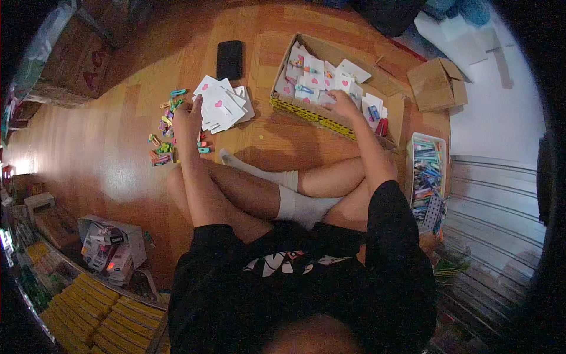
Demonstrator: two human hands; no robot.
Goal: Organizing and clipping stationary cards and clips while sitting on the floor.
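My left hand [189, 116] is at the left edge of a loose pile of white cards [223, 106] printed with pink hearts. Beside and partly beneath that hand lie many colourful hair clips [163, 148] on the wooden floor. Whether its fingers grip anything is not clear. My right hand [340, 104] reaches over the near wall of an open cardboard box [309, 115] with yellow and black tape. Its fingertips are at a pale card among white cards bearing hair clips [314, 73]; their hold cannot be made out. Red clips [381, 127] sit in the box's right part.
A black phone-like object [229, 60] lies beyond the card pile. A white basket of packed pens or similar items [428, 177] stands at right, below a small open carton [435, 86]. A bin of small boxes [112, 248] is at lower left. My crossed legs are close in front.
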